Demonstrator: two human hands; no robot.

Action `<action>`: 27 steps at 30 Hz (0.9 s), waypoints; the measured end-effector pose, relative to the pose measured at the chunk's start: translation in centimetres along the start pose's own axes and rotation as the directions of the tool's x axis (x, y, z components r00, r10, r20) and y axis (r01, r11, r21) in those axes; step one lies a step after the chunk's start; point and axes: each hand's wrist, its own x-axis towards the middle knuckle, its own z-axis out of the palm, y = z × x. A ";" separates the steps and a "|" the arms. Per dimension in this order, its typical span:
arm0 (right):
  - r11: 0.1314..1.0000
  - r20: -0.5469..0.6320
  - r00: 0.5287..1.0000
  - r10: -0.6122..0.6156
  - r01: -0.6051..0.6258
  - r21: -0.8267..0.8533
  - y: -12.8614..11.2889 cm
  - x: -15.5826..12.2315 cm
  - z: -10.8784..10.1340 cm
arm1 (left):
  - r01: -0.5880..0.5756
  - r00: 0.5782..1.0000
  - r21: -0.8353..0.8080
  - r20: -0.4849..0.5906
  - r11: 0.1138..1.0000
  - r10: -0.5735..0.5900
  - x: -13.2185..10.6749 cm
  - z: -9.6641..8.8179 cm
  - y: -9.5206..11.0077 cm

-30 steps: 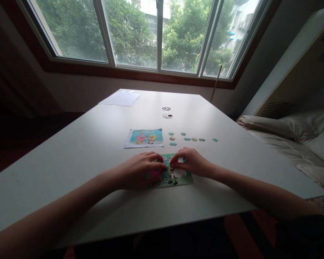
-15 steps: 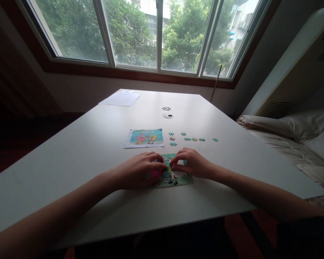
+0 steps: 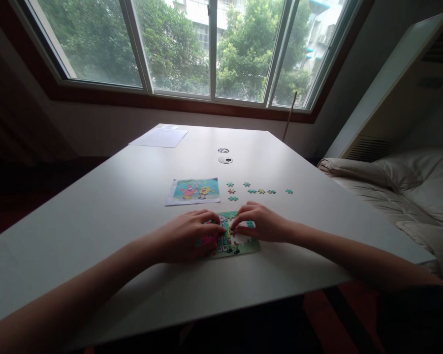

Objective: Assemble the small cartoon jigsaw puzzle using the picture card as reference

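A partly filled cartoon jigsaw puzzle (image 3: 239, 249) lies on the white table, with pale gaps in its right half. My left hand (image 3: 190, 236) rests across the puzzle's left side, fingers stretched out and fingertips near the middle; it hides much of the pink figure. Over the gaps, my right hand (image 3: 262, 222) pinches thumb and forefinger together on a small yellowish puzzle piece (image 3: 232, 228), mostly covered by the fingertips. Several loose teal and yellow puzzle pieces (image 3: 251, 191) lie beyond my right hand.
A printed reference picture (image 3: 195, 191) of the cartoon lies behind the puzzle. Two small round discs (image 3: 225, 160) are farther back on the table (image 3: 133, 196). White paper sheets (image 3: 158, 136) sit at the far left corner. A cushioned sofa (image 3: 402, 189) stands to the right.
The whole view has shifted slightly, so everything appears a little farther left. Both hands stay at the puzzle; the right fingertips have moved very little.
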 end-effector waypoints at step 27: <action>0.847 -0.169 0.904 0.394 -0.428 -0.316 11.4 -4.7 -6.2 | -0.004 1.000 0.066 0.031 0.998 0.002 0.6 0.6 0.8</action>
